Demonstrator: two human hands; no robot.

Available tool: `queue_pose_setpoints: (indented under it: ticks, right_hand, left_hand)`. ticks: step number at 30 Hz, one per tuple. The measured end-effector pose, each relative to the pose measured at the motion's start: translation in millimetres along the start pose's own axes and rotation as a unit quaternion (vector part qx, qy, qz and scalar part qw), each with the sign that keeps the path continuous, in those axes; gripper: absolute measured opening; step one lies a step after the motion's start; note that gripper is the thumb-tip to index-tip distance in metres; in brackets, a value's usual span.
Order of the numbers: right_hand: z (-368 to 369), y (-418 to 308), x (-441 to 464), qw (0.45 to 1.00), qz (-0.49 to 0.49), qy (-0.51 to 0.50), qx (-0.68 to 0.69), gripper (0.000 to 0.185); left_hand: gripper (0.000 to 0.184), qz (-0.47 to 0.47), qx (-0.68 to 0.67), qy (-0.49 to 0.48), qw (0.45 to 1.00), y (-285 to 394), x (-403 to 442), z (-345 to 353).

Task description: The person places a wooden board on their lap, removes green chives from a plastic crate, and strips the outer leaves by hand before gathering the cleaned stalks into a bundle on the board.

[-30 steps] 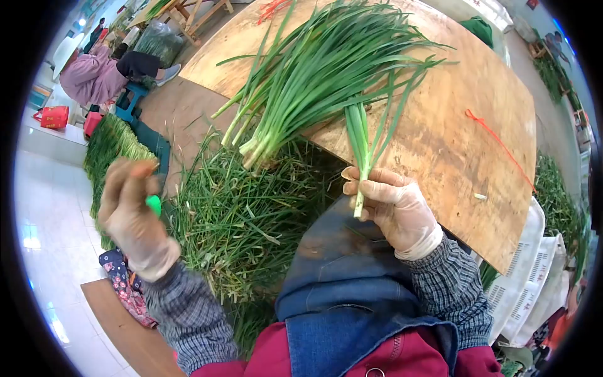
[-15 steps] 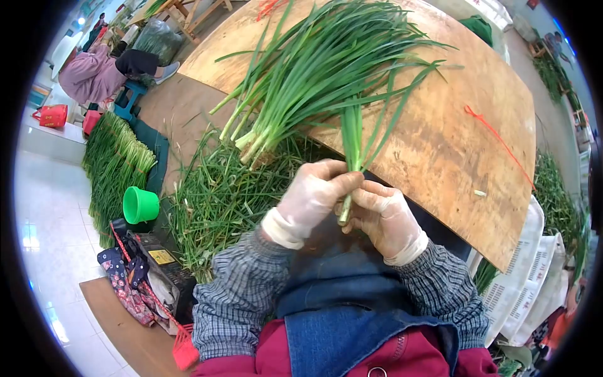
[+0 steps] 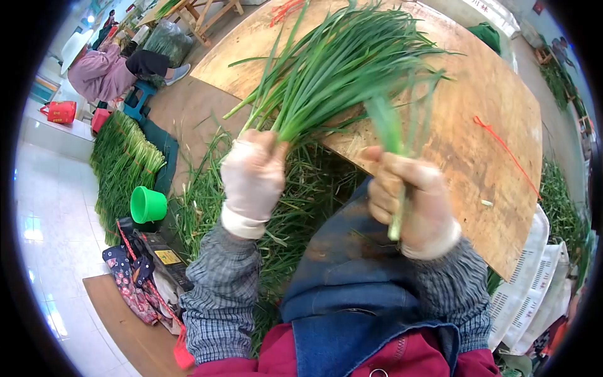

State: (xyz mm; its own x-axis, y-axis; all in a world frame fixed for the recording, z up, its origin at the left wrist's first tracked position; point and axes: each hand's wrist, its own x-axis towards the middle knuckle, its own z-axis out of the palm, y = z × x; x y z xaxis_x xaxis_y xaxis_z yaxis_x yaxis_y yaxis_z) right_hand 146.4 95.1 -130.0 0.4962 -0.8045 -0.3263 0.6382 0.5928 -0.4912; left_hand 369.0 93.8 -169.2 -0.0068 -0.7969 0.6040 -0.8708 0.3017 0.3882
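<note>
A: Small bunch of green stalks first. Position?
B: In the right hand, by the table's near edge. Leaves point up over the tabletop; pale stem ends poke out below the fist. Some motion blur.
A: Fingers of that hand?
B: Curled closed round the stems, thumb side uppermost. Thin pale glove.
A: And the big pile of green stalks?
B: On the table, left of the small bunch and well up from the right hand. Leaf tips fan toward the far edge; stem ends jut out past the near edge.
A: Left hand?
B: Gloved too, just outside the near edge, fingers up at the pile's stem ends. Whether they pinch any, cannot tell; fingertips hidden. Hands well apart.
A: Elsewhere on the table?
B: Red strip slanting to the right edge, a pale scrap near it. Red tangle by the far edge.
A: Beyond it?
B: Loose greens heaped below the near edge. Farther left, a green bucket and tied bundles. White sacks beside the near right corner. Seated person in mauve, upper left.
</note>
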Motion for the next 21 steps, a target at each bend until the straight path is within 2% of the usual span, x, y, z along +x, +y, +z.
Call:
queue_pose_setpoints:
  ticks: [1,2,3,4,5,7,8,9,11,12,13,16,20,21]
  right_hand:
    - [15.8,-9.8,-13.0,0.998,-0.055,-0.032,-0.030,0.024]
    - [22.7,-15.4,-17.9,0.993,-0.091,-0.058,-0.047,0.023]
    - [25.9,-18.5,-19.6,0.986,-0.129,-0.085,-0.064,0.023]
    - [26.0,-16.0,-12.5,0.991,-0.098,-0.021,-0.085,0.021]
    - [21.7,-10.5,-2.4,0.991,-0.069,0.042,-0.107,0.019]
    - [-10.8,13.2,18.3,0.994,0.039,0.047,-0.093,0.016]
    - [-8.1,18.0,16.9,0.995,0.038,0.055,-0.077,0.016]
    - [-3.9,23.3,15.9,0.995,0.039,0.064,-0.061,0.016]
    - [8.7,29.9,15.0,0.992,0.021,0.094,-0.078,0.016]
    - [12.5,29.6,14.4,0.990,0.008,0.107,-0.088,0.016]
    - [9.4,30.5,14.6,0.990,0.008,0.100,-0.095,0.016]
    - [-2.0,32.1,12.3,0.989,0.026,0.102,-0.100,0.014]
    - [-15.1,29.9,11.4,0.994,0.006,0.104,-0.038,0.011]
    - [-23.4,28.3,13.1,0.996,0.003,0.087,-0.024,0.012]
  left_hand:
    - [0.011,-0.180,-0.220,0.008,0.959,5.4,1.3,-6.4]
    - [0.013,-0.280,-0.318,-0.027,0.905,13.3,7.3,-22.1]
    - [0.015,-0.373,-0.409,-0.059,0.831,18.9,12.5,-37.0]
    - [0.020,-0.388,-0.417,-0.093,0.816,19.2,12.3,-43.2]
    - [0.020,-0.389,-0.406,-0.086,0.822,23.1,9.0,-42.7]
    - [0.022,-0.394,-0.384,-0.071,0.832,36.8,-1.7,-36.1]
    - [0.023,-0.389,-0.382,-0.064,0.836,44.3,-6.8,-36.1]
    - [0.019,-0.346,-0.346,-0.043,0.871,49.0,-13.9,-32.6]
    - [0.015,-0.129,-0.223,0.005,0.966,50.9,-27.7,-17.7]
    - [0.016,-0.036,-0.190,0.030,0.981,55.0,-30.2,-11.1]
    - [0.020,0.005,-0.165,0.037,0.986,61.9,-33.5,-5.0]
    - [0.019,0.012,-0.115,0.005,0.993,80.8,-39.6,-4.7]
    - [0.014,-0.021,-0.223,0.037,0.974,66.3,-57.3,-19.0]
    - [0.004,-0.108,-0.255,0.050,0.960,61.6,-67.0,-25.5]
